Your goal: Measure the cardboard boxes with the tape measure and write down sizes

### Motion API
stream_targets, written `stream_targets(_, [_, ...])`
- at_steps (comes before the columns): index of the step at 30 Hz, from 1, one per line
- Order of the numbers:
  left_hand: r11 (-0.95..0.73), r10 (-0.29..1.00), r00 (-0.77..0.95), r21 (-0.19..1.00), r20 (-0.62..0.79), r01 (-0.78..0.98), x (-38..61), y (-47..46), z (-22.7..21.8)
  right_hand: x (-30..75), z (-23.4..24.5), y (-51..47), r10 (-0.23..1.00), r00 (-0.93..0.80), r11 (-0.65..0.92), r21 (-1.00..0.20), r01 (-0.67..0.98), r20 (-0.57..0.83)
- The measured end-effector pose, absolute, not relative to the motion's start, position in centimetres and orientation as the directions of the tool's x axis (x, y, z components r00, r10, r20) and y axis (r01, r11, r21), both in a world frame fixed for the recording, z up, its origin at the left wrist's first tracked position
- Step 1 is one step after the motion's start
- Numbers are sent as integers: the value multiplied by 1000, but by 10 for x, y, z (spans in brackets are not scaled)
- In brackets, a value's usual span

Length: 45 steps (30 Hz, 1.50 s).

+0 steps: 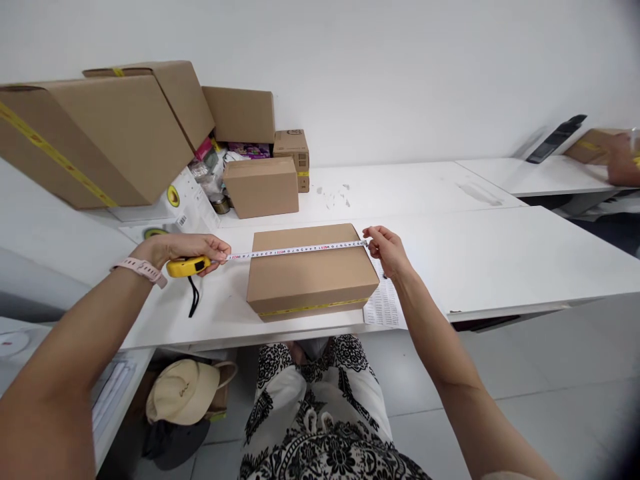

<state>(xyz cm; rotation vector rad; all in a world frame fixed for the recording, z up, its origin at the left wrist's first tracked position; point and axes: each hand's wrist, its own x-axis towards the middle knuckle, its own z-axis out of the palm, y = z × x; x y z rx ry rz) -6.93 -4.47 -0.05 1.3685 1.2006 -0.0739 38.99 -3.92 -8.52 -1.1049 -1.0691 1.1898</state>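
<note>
A closed brown cardboard box (310, 270) lies on the white table in front of me, with yellow tape along its near side. The white blade of a tape measure (189, 267) stretches across the top of the box from left to right. My left hand (203, 252) is closed around the yellow case, left of the box, and a black strap dangles from it. At the box's right edge, my right hand (386, 251) pinches the blade's end. A printed sheet (385, 300) lies partly under the box's right side.
Large cartons (115, 133) are stacked at the back left above a white box with avocado pictures (173, 200). A smaller carton (263, 188) stands behind my box. At far right, another person's hand (623, 160) is at a carton. A beige cap (183, 392) lies below the table.
</note>
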Motion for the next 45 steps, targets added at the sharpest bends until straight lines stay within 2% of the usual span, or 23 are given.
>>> stream_targets(3, [305,586,437,685,-683,662,-65,-48,3,392,-85,-40,995,75,73,-988,-134,63])
stream_targets(10, [321,570,426,668,-702,671,-59,-51,5,388,-87,-43,998,48,34,-997,-75,30])
stream_targets(16, [324,563,426,664,-708,674,-68,-50,4,383,-87,-45,999,35,6,-994,-110,2])
stream_targets(31, [278,586,498,736,-639,617,-25,-62,5,370,-93,-46,999,-4,-49,-988,-148,-49])
stream_targets(45, [270,600,531,776,-598,569,-28,-61,-1,371,-96,-45,999,-7,-44,-990,-131,-44])
